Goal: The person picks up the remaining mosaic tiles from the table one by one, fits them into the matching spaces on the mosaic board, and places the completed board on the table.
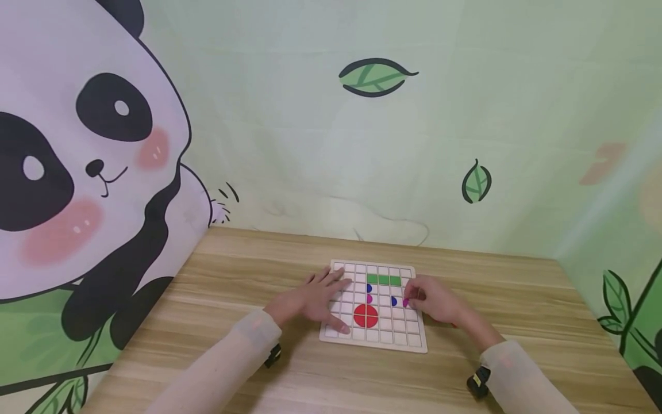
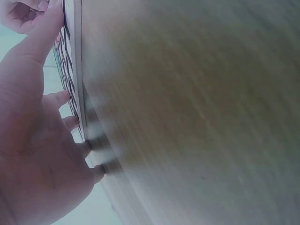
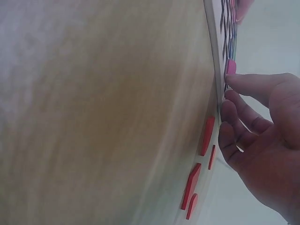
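Note:
A white square grid board lies flat on the wooden table. My left hand rests on its left side with the fingers spread. Over the right side, my right hand pinches a small magenta piece between thumb and fingertips; the right wrist view also shows this magenta piece at the board's edge. On the grid are a green strip, a red circle made of quarter pieces, a blue half-round piece above a magenta half-round piece, and another blue half-round piece.
Several flat red pieces lie on the table to the right of the board, mostly hidden by my right hand in the head view. The wooden table meets a printed cloth backdrop at the back and sides.

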Motion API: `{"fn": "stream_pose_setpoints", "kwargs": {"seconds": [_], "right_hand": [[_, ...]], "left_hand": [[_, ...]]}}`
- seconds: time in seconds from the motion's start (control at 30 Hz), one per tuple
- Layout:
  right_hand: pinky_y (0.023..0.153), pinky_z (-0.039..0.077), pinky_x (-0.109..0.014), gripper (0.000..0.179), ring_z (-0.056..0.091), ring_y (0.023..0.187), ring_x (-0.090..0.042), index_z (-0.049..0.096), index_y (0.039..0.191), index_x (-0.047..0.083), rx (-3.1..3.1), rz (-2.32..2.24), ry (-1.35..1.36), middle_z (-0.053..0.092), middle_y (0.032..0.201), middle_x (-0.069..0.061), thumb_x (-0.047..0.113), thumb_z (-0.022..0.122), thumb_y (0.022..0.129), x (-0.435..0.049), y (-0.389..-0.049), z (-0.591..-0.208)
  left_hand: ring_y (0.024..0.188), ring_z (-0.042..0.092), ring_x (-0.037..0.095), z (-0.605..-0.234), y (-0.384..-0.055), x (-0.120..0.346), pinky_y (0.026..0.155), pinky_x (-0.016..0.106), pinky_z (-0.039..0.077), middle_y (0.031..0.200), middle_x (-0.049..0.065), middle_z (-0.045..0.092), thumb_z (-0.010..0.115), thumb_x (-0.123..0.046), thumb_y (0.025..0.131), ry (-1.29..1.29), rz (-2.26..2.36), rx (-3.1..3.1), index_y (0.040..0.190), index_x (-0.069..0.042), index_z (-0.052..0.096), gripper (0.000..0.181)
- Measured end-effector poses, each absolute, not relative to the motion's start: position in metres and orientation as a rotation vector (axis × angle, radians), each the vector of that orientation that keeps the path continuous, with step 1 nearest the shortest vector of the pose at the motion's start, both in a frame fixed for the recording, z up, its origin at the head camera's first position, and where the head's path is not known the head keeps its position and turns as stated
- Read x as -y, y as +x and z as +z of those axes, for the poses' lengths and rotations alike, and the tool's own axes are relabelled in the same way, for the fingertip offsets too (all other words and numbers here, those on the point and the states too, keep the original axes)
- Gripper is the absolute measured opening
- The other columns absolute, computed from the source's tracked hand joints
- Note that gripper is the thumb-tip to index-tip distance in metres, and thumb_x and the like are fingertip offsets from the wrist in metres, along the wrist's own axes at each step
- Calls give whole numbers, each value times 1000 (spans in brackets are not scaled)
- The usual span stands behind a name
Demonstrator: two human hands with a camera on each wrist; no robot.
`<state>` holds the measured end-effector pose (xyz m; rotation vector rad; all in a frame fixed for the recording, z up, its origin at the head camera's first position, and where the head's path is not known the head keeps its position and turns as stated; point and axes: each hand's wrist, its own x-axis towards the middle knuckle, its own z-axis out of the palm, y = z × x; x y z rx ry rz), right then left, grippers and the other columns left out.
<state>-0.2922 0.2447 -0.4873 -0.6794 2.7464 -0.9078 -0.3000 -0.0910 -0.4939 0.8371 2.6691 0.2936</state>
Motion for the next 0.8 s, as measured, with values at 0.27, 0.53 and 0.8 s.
{"fn": "stream_pose_setpoints", "kwargs": {"seconds": [0.27, 0.53, 0.8], "right_hand": [[78, 50, -33, 13, 56, 89, -21, 66, 95, 11, -2729, -912, -682, 62, 93, 0, 0, 73, 98, -246, -293, -484], [76, 51, -31, 13, 57, 87, -20, 68, 98, 12, -2785, -923, -666, 63, 92, -1, -1, 71, 98, -242, -301, -483], [74, 52, -33, 8, 57, 84, -19, 68, 96, 10, -2791, -893, -660, 64, 89, 2, 3, 72, 98, -231, -313, -486]], "left_hand": [[164, -1, 37, -494, -299, 92, 129, 61, 6, 179, 6, 4, 72, -82, 80, 847, 302, -2667, 171, -26, 20, 119], [163, -2, 37, -492, -298, 92, 129, 62, 5, 179, 5, 4, 72, -81, 80, 843, 296, -2665, 171, -26, 20, 119], [164, -2, 36, -494, -300, 92, 129, 61, 6, 179, 4, 4, 71, -83, 79, 838, 306, -2669, 171, -26, 21, 119]]}}
